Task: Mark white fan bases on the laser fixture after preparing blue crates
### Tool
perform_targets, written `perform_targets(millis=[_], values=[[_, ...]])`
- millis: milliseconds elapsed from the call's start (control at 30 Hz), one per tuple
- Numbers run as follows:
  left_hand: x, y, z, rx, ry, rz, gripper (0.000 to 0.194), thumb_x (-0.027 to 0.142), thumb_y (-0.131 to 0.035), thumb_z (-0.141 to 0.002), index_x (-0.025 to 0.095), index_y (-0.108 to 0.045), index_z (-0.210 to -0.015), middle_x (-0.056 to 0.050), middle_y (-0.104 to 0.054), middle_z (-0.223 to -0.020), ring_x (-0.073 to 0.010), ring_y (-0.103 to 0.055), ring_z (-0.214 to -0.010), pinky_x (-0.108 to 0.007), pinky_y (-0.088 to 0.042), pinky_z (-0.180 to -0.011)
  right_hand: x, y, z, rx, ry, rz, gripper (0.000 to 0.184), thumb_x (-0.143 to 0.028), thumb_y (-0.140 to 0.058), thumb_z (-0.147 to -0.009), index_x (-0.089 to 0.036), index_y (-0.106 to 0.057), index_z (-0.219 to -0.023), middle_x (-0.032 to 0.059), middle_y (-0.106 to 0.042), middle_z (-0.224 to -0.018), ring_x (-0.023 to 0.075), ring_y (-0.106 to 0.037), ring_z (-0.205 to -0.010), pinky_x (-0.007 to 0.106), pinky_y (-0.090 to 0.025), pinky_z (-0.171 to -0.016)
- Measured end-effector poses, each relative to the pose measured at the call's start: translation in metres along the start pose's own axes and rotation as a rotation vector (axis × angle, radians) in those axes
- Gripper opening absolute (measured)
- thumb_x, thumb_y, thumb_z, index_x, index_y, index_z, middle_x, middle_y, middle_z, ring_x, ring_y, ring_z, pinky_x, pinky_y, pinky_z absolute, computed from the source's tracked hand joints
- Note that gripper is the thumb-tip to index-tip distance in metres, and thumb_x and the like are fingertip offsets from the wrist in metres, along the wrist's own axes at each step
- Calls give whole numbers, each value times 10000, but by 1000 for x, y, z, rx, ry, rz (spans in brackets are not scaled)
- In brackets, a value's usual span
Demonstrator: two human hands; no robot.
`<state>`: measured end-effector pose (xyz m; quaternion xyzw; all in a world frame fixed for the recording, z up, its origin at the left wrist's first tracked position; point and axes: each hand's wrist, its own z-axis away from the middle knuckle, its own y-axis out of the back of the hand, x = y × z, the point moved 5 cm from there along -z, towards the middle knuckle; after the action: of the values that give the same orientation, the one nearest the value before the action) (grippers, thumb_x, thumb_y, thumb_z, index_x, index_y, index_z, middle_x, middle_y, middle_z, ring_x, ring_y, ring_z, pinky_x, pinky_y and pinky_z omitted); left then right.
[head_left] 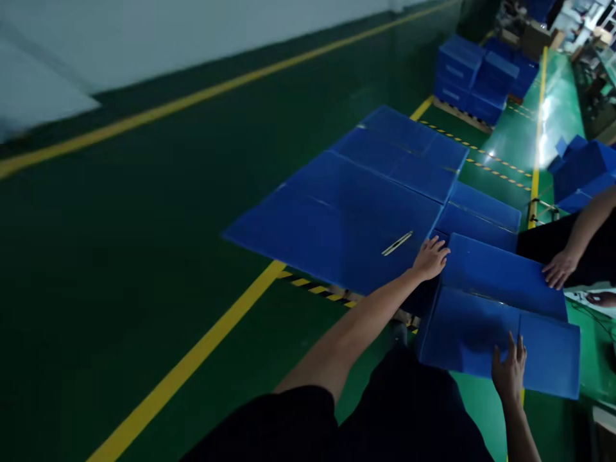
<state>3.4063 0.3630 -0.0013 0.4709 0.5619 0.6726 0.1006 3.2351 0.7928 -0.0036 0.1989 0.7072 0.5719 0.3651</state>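
A blue corrugated box (500, 269) with its top flaps folded over stands before me. My left hand (432, 260) rests at the box's far left edge, its fingers spread over the gap beside a stack of flat blue sheets (346, 199). Over the near flap, my right hand (510, 369) is held with fingers apart; whether it touches the surface I cannot tell. On the sheets, left of my left hand, lies a slim pale tool (397, 243) that looks like a utility knife. A co-worker's hand (561, 268) lies on the box's right end.
Stacked blue boxes (457, 74) sit on a pallet at the back. An open blue box (584, 167) stands on the right, behind the co-worker's arm. Yellow lines (192, 372) and striped tape (312, 289) mark the green floor. A pale wall (192, 38) runs along the left.
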Motion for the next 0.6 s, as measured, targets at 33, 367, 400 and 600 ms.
perform_targets(millis=[33, 367, 400, 600], values=[[-19, 16, 14, 58, 74, -36, 497, 307, -471, -1100, 234, -655, -1555, -143, -432, -1790, -367, -196, -1740, -622, -148, -1420, -9, 0, -6, 4, 38, -7, 831, -655, -397, -1059, -92, -515, -1658, 272, -302, -1799, 475, -300, -1660, 694, -330, -1318], [-80, 71, 179, 48, 578, -92, 536, 104, -460, -1027, 118, -580, -1549, -244, -694, -1354, -345, -634, -1307, -477, -507, -1108, -65, 20, -74, 105, 253, -58, 863, -668, -343, -1061, -100, -503, -1690, 239, -220, -1839, 504, -118, -1709, 748, -242, -1332], [-69, 67, 196, 49, 601, -80, 585, 103, -468, -1021, 131, -512, -1603, -240, -674, -1388, -340, -635, -1298, -456, -518, -1078, -64, 21, -80, 106, 232, -54, 863, -670, -340, -1067, -112, -479, -1710, 229, -195, -1850, 507, -90, -1713, 764, -216, -1333], [2, 4, 360, -64, 777, 31, 537, 172, -393, -1039, 224, -547, -1551, -186, -590, -1552, -288, -627, -1344, -397, -516, -1077, -40, -31, -95, -165, 97, 50, 834, -662, -216, -1126, -183, -330, -1799, 186, -190, -1866, 462, -108, -1728, 793, -32, -1343]])
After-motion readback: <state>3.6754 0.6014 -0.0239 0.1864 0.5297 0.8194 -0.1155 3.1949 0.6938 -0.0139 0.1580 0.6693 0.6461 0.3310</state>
